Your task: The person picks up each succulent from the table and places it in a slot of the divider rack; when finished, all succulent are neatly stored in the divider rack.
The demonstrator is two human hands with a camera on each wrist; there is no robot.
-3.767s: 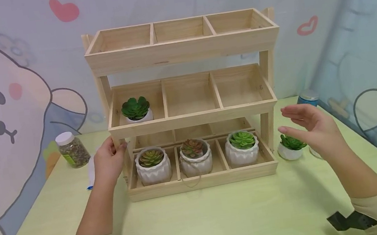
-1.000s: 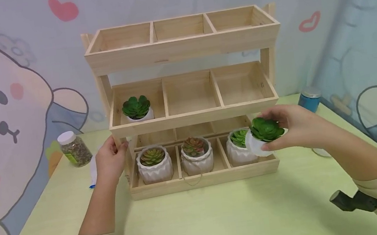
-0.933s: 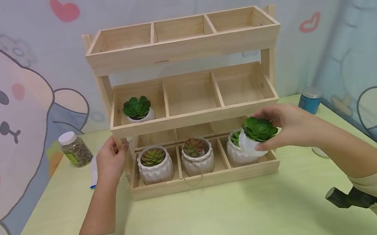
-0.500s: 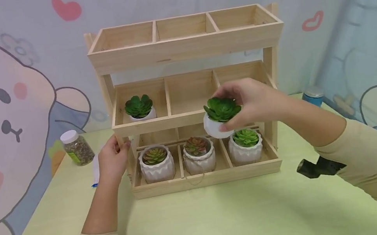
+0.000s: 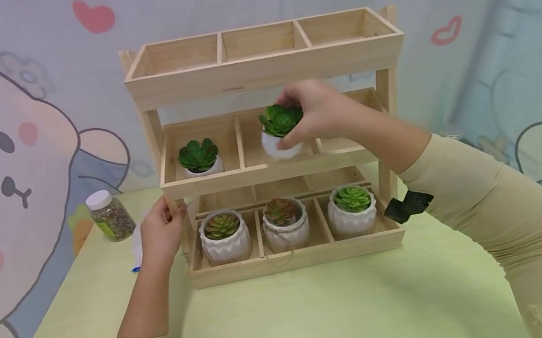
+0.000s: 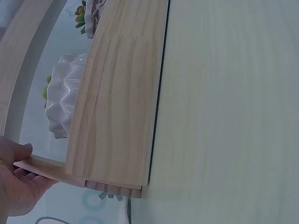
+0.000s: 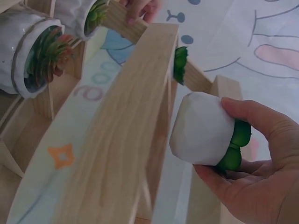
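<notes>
My right hand [image 5: 321, 111] pinches the white pot of a small green succulent [image 5: 278, 144] between thumb and fingers. It holds the pot roughly upright at the middle compartment of the middle tier; whether the base touches the wood cannot be told. In the right wrist view the faceted white pot [image 7: 201, 128] hides part of the leaves. My left hand [image 5: 161, 233] grips the left upright of the three-tier wooden rack [image 5: 264, 74]. The left wrist view shows that upright [image 6: 51, 169] between thumb and fingers. A similar green succulent [image 5: 200, 158] sits in the middle tier's left compartment.
The bottom tier holds three succulents in white pots: a left one [image 5: 225, 236], a reddish one with twine [image 5: 285, 226] and a bright green one [image 5: 352, 212]. A white-lidded jar [image 5: 111, 215] stands left on the table [image 5: 299, 317]. My right sleeve hides the table's right side.
My right hand took the small potted succulent from the table at the right, carried it left past the bottom tier and up to the middle tier. My left hand stays on the upright.
</notes>
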